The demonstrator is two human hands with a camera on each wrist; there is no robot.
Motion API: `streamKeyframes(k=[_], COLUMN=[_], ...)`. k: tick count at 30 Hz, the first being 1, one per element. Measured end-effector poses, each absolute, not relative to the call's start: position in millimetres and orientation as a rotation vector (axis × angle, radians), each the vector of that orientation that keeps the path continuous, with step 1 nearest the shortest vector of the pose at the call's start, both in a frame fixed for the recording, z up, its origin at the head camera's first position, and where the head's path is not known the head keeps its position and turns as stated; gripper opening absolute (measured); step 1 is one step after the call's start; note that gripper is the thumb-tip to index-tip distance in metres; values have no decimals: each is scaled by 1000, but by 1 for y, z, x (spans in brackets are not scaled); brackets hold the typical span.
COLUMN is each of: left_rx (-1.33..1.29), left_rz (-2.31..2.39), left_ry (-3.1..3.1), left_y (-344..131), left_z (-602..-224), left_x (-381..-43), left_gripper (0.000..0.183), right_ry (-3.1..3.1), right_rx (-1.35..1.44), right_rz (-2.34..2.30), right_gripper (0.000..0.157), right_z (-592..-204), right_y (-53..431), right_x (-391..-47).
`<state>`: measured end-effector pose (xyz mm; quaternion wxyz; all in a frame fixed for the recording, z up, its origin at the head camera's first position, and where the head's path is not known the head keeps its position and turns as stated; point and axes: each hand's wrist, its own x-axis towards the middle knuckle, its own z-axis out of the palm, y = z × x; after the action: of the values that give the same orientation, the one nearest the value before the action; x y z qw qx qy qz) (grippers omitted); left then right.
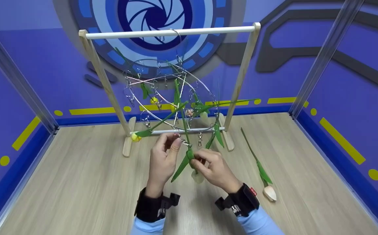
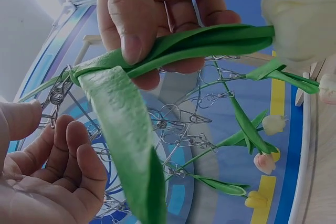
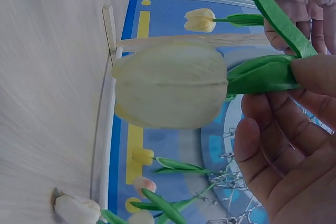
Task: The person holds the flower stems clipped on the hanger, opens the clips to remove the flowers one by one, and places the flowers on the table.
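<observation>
My left hand pinches a small metal clip between thumb and fingers. This clip hangs from a round wire hanger and sits on the stem of a white tulip, just above its leaves. Below the clip, my right hand grips the tulip by its green leaves and stem. Its white bloom points down, away from the hanger. One long leaf droops to the side, between the two hands in the left wrist view.
The hanger hooks over the white bar of a wooden-legged rack. Several other tulips hang from its clips, among them a yellow one at the left. A pale pink tulip lies on the table to the right. Patterned blue walls enclose the table.
</observation>
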<state>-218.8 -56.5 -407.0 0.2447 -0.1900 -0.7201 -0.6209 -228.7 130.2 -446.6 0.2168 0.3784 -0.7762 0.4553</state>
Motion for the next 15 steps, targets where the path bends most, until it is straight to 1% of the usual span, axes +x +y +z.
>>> streamKeyframes(k=[8, 15], left_rx=[-503, -478], left_rz=[-1666, -1668], left_ry=[-2009, -2055], left_y=[-59, -63], left_z=[-408, -406], left_x=[-220, -219], left_gripper=[12, 13], right_ry=[-2139, -2149], right_rx=[1034, 1014], right_rz=[1288, 1294], right_gripper=[8, 7], right_z=[-447, -445], right_y=[131, 133], right_x=[-229, -229])
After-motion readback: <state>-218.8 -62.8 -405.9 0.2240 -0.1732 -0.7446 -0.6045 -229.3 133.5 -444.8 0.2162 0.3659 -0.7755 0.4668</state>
